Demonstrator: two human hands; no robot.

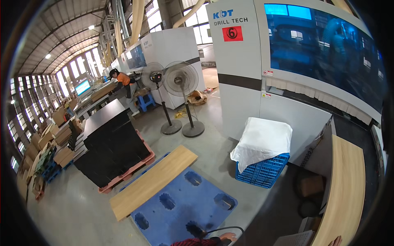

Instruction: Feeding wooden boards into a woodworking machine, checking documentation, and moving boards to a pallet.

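My left hand [228, 236] shows at the lower edge, below a dark red patterned sleeve [196, 242]. Its fingers look curled, but what they hold is hidden; a thin black hose [227, 228] arcs over it. At the lower right, the fingers of my right hand [336, 241] lie stretched on the near part of a long light wood-grain board [345, 184]. That board rests beside the machine. Another wood-grain board [156, 178] lies across the far left side of a blue plastic pallet [180, 205] on the floor.
A blue crate [262, 172] under a white cover [262, 137] stands before the large white machine [240, 61]. Two pedestal fans [180, 80] stand farther back. Dark panels [113, 147] are stacked on a red pallet [145, 158] at left. A person in orange [123, 78] leans over a far table.
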